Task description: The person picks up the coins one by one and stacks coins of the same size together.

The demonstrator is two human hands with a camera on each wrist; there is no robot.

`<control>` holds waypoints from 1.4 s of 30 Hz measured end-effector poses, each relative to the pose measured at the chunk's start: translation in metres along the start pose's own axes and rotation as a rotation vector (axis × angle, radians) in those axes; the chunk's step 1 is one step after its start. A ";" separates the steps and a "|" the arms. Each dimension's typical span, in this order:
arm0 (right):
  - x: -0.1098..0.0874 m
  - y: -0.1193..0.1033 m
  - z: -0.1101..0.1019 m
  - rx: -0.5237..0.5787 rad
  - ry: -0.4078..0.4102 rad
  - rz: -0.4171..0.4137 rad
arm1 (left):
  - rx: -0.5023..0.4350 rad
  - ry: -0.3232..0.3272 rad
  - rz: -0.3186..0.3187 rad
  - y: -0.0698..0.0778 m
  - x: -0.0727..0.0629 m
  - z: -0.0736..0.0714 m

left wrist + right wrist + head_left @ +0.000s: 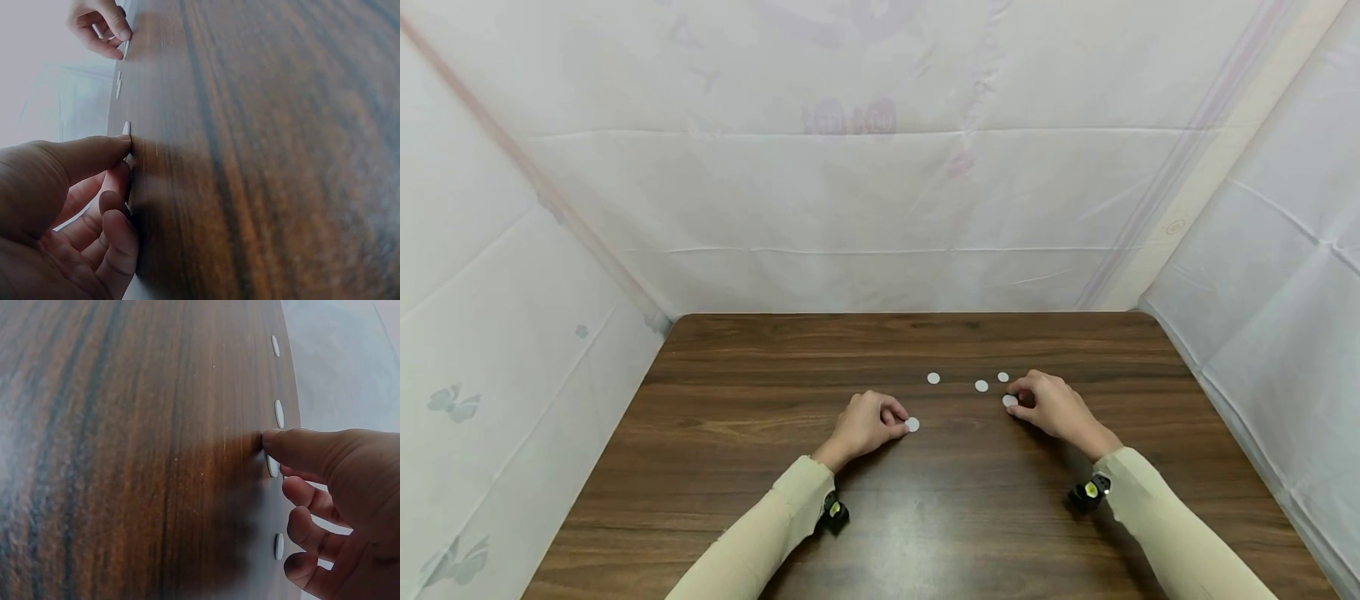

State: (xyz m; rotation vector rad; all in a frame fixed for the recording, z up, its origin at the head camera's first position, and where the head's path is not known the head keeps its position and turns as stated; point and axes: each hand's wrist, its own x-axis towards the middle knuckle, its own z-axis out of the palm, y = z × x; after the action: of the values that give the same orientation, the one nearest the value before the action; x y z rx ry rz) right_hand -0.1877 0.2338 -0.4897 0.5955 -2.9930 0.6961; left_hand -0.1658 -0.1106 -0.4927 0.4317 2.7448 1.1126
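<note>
Between the thumb and fingertips of my left hand (865, 427) is the edge of a small white disc (913, 424) at the middle of the table. In the left wrist view, that disc (127, 128) shows as a thin edge beyond the thumb tip. Farther right, my right hand (1056, 408) pinches another white disc (1009, 401). The right wrist view shows the thumb over part of this disc (273, 465), down at the table surface; the other fingers are loosely curled.
Three more white discs lie flat on the brown wooden table (737, 500): one disc (933, 378) beyond the left hand, a second disc (981, 386) and a third disc (1003, 377) near the right hand. A whitish sheet (880, 208) rises behind the table's far edge.
</note>
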 end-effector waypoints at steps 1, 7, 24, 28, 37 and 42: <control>0.001 0.001 0.000 0.000 -0.002 0.005 | -0.003 -0.001 0.001 0.000 0.000 0.000; -0.001 0.002 0.003 0.001 0.000 0.035 | -0.019 0.000 0.007 0.000 -0.002 0.000; -0.003 0.001 0.004 -0.014 0.026 0.059 | -0.015 0.002 0.015 0.000 -0.001 0.001; -0.002 0.001 0.004 -0.012 0.031 0.059 | -0.011 0.006 0.005 0.000 -0.002 0.000; -0.002 0.001 0.004 -0.011 0.030 0.067 | -0.012 0.014 0.016 0.000 -0.001 0.000; -0.002 -0.001 0.003 0.002 0.014 0.080 | -0.013 0.007 0.011 0.000 -0.002 0.001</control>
State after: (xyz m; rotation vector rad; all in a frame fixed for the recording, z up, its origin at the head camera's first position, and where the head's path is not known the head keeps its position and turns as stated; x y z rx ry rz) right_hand -0.1857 0.2325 -0.4926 0.4706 -3.0180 0.7042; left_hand -0.1639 -0.1107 -0.4931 0.4422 2.7431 1.1363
